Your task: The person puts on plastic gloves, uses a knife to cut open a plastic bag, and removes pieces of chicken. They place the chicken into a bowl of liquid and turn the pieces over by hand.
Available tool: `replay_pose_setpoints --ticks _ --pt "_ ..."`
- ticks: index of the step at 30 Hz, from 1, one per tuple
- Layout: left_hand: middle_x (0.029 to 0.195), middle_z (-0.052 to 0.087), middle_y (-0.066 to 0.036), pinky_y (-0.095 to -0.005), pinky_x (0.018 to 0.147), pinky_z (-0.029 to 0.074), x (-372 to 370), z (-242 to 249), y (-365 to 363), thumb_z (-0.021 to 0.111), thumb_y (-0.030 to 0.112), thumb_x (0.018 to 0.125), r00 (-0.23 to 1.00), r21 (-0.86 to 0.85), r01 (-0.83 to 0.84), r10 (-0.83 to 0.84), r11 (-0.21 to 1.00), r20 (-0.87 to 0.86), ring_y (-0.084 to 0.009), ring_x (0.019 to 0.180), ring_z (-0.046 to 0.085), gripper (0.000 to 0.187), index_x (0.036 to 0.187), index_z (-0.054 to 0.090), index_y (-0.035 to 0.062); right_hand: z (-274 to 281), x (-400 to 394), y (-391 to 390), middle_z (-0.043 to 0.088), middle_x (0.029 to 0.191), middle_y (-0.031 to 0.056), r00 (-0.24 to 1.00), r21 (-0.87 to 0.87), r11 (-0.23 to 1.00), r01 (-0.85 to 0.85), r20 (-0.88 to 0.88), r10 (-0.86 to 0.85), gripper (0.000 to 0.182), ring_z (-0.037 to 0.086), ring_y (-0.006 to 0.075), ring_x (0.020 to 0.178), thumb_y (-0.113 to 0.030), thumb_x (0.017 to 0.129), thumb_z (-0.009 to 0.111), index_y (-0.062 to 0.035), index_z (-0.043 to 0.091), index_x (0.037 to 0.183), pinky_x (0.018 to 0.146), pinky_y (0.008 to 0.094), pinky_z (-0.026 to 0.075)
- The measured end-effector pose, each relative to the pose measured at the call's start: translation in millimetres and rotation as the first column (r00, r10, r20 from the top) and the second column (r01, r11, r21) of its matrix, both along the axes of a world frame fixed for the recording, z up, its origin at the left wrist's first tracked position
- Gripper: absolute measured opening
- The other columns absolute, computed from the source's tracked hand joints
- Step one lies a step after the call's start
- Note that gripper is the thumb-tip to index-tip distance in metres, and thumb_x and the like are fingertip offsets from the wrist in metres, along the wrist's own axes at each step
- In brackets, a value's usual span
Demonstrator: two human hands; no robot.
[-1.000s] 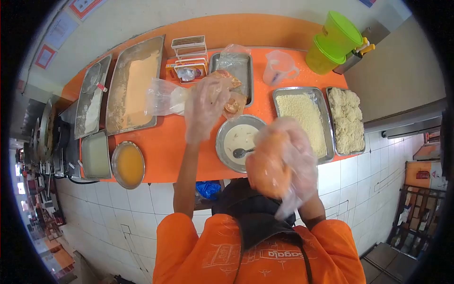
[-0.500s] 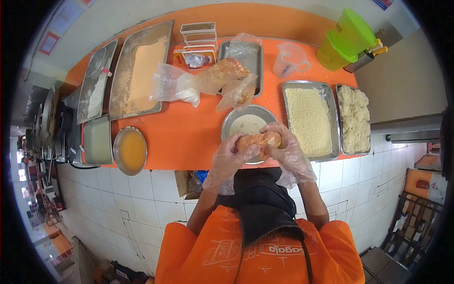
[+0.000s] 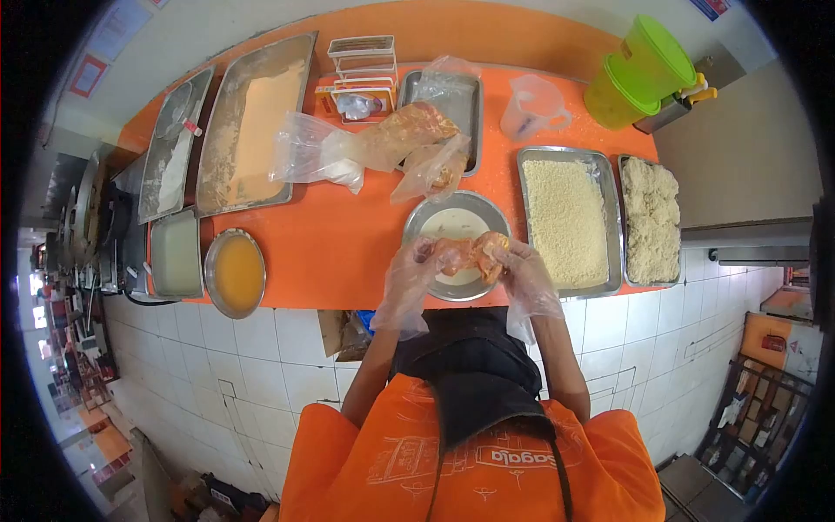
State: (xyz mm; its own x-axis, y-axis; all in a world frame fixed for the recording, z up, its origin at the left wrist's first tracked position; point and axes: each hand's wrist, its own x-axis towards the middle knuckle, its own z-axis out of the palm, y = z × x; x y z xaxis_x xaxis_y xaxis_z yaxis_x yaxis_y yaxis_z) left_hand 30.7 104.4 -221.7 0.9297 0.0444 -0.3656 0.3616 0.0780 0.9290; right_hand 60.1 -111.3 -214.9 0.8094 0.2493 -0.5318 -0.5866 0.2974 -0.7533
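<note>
A pinkish-orange piece of raw meat, probably chicken (image 3: 461,254), is stretched between my two gloved hands. My left hand (image 3: 407,283), in a clear plastic glove, grips its left end, while my right hand (image 3: 524,271), gloved likewise, pinches the right end. Under the meat stands a round metal bowl (image 3: 497,213) with a thin white liquid inside. Just behind the bowl lies an opened clear bag (image 3: 430,170) of similar seasoned meat, partly over a grey metal tray (image 3: 476,104).
On the right are a tray of pale crumbs (image 3: 565,222) and a tray of crumb-coated pieces (image 3: 652,217). Leftward stand a bowl of orange liquid (image 3: 237,274), a pale-liquid pan (image 3: 177,257) and a large flour tray (image 3: 261,130). A measuring jug (image 3: 532,109) and green tubs (image 3: 622,87) are at the back.
My hands have moved a little apart and the meat between them is now pulled out wider, showing more of it. The bowl shows more clearly beneath.
</note>
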Motion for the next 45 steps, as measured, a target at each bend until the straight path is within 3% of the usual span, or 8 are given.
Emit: replay_pose_setpoints --ticks 3,11,18,20,25,33,42,45 --pt "0.091 0.071 -0.010 -0.0294 0.077 0.052 3 -32 6 0.066 0.016 0.092 0.993 0.288 -0.101 0.081 0.952 0.080 -0.0156 0.082 0.067 0.023 0.106 0.066 -0.0020 -6 16 2 0.070 0.091 0.0093 0.976 -0.324 0.943 -0.077 0.170 0.139 0.021 0.066 0.0126 0.075 -0.014 0.097 0.062 0.0034 0.067 0.107 0.069 0.0264 0.054" --pt "0.090 0.067 -0.002 -0.0238 0.073 0.048 5 -23 -1 0.063 0.013 0.093 0.986 0.105 -0.139 0.129 0.985 0.103 -0.0074 0.081 0.059 0.017 0.105 0.067 0.0013 -40 34 31 0.070 0.091 0.0129 0.851 -0.620 0.782 0.067 0.445 0.280 0.017 0.069 0.0174 0.081 -0.003 0.088 0.062 0.0041 0.068 0.103 0.073 0.0314 0.053" --pt "0.095 0.068 -0.003 -0.0249 0.079 0.049 29 -1 3 0.063 0.013 0.093 0.951 0.059 -0.278 0.267 0.959 0.153 -0.0079 0.087 0.061 0.019 0.107 0.066 0.0023 -20 100 98 0.068 0.092 0.0166 0.260 -0.825 0.473 0.309 0.552 0.792 0.014 0.064 0.0401 0.091 -0.004 0.081 0.056 -0.0013 0.068 0.089 0.081 0.0437 0.050" --pt "0.097 0.068 -0.005 -0.0267 0.082 0.050 22 6 13 0.062 0.013 0.092 0.976 0.191 -0.191 0.166 0.963 0.141 -0.0101 0.090 0.063 0.019 0.108 0.065 0.0025 13 131 121 0.068 0.087 0.0153 0.040 -0.654 0.719 0.234 0.746 0.665 0.013 0.065 0.0400 0.090 -0.007 0.080 0.058 -0.0059 0.071 0.083 0.081 0.0432 0.051" --pt "0.107 0.067 -0.011 -0.0309 0.088 0.050 -2 -4 30 0.061 0.011 0.091 0.990 0.179 -0.102 0.083 0.979 0.110 -0.0173 0.098 0.064 0.027 0.117 0.060 0.0038 -35 178 155 0.071 0.087 0.0162 0.058 -0.919 0.166 0.357 0.199 0.978 0.016 0.068 0.0349 0.083 -0.018 0.081 0.062 -0.0072 0.074 0.082 0.074 0.0432 0.053" --pt "0.134 0.053 -0.014 -0.0438 0.100 0.046 87 -27 36 0.070 0.014 0.077 0.698 0.629 -0.413 -0.216 0.658 0.683 -0.0324 0.126 0.052 0.065 0.136 0.045 0.0083 -64 202 129 0.072 0.088 0.0174 -0.061 -0.860 -0.013 0.511 -0.051 0.997 0.020 0.071 0.0301 0.079 -0.022 0.080 0.064 -0.0062 0.076 0.084 0.068 0.0422 0.055" --pt "0.121 0.062 -0.017 -0.0428 0.099 0.047 153 -57 48 0.072 0.020 0.081 0.860 0.683 -0.131 -0.260 0.719 0.439 -0.0343 0.117 0.058 0.051 0.128 0.054 0.0090 -32 234 116 0.072 0.089 0.0178 -0.312 -0.785 -0.246 0.568 -0.482 0.819 0.018 0.071 0.0292 0.081 -0.017 0.078 0.066 -0.0053 0.076 0.087 0.068 0.0396 0.055" --pt "0.120 0.063 -0.018 -0.0445 0.098 0.046 160 -56 41 0.069 0.025 0.086 0.929 0.694 -0.146 -0.144 0.705 0.341 -0.0357 0.113 0.060 0.041 0.121 0.058 0.0077 -10 245 100 0.072 0.090 0.0163 -0.257 -0.888 -0.103 0.448 -0.239 0.936 0.020 0.071 0.0273 0.081 -0.014 0.076 0.067 -0.0049 0.075 0.092 0.068 0.0372 0.055"
